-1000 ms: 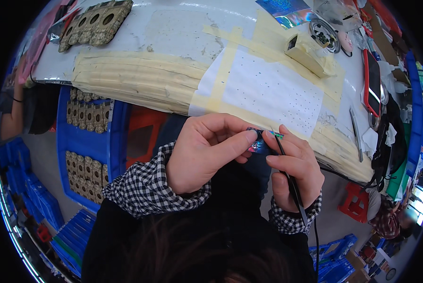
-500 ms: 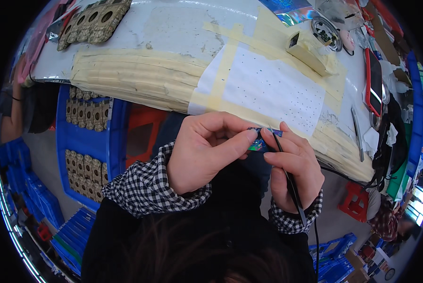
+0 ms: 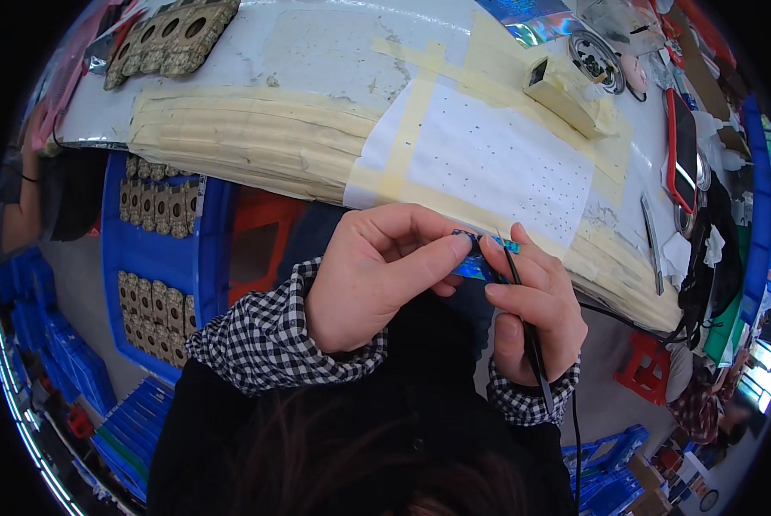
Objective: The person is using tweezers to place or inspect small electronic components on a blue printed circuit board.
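Observation:
Between my two hands is a small shiny holographic blue-green sheet, held near the table's front edge. My left hand pinches its left side between thumb and fingers. My right hand has dark tweezers lying across it, with their fine tip pointing up past the index finger. The right thumb and index finger also touch the sheet's right side. Just beyond my hands, a white paper dotted with small dark specks is taped to the table.
A blue tray with rows of camouflage-patterned pieces stands at the left; similar pieces lie on the table's far left. A taped block, a round metal dish, a red-edged phone and metal tweezers are at the right.
The shiny sheet has tilted slightly, its sheen turning bluer. My right hand and its tweezers have shifted a little, while the left hand is almost unmoved.

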Tool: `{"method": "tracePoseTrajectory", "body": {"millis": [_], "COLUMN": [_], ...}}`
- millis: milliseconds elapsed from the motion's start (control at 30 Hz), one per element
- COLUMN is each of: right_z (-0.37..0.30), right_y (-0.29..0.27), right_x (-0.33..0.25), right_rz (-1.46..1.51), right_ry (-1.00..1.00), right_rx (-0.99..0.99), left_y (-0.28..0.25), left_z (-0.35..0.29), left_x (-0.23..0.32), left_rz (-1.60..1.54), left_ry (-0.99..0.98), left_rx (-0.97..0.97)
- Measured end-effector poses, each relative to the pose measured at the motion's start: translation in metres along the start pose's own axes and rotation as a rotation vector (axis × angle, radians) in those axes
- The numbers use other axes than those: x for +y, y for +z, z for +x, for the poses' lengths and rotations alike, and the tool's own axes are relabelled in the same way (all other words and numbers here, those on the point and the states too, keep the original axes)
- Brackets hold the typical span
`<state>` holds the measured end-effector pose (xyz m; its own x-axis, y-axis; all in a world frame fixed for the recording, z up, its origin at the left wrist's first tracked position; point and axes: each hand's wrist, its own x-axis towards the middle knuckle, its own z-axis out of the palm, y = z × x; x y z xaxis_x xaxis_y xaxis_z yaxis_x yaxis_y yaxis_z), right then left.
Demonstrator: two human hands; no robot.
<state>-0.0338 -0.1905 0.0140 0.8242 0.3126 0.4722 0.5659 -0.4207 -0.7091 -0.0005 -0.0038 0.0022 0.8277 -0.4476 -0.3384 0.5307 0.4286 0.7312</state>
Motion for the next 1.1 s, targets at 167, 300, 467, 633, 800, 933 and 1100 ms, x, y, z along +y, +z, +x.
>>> {"method": "tracePoseTrajectory", "body": {"millis": [167,300,467,633,800,933,1100], "right_z": [0.0002,-0.0002,-0.0024,-0.0024,-0.0021,-0.0018,-0.0033], "right_y": [-0.0005,-0.0044,-0.0052,-0.0049,-0.0045,-0.0042,-0.007], "right_x": [0.0007,-0.0018,-0.0015,-0.0014,-0.0001,0.0005,0.0], "right_rz": [0.004,0.015,0.032,0.058,0.058,0.057,0.067], "right_ry": [-0.012,0.002,0.013,0.038,0.04,0.045,0.046], "right_rx": [0.003,0.015,0.032,0.03,0.028,0.035,0.032], "left_y": [0.0009,0.0002,0.0054,0.0035,0.0046,0.0021,0.0039], "left_z": [0.0006,0.0008,0.0011,0.001,0.0002,0.0002,0.0004], "left_x": [0.0003,0.0,0.0009,0.0005,0.0018,-0.0001,0.0005], "left_rz": [0.007,0.035,0.081,0.087,0.098,0.085,0.108], "left_ry": [-0.009,0.01,0.026,0.051,0.031,0.034,0.059], "left_rx": [0.016,0.018,0.048,0.014,0.028,0.003,0.018]}}
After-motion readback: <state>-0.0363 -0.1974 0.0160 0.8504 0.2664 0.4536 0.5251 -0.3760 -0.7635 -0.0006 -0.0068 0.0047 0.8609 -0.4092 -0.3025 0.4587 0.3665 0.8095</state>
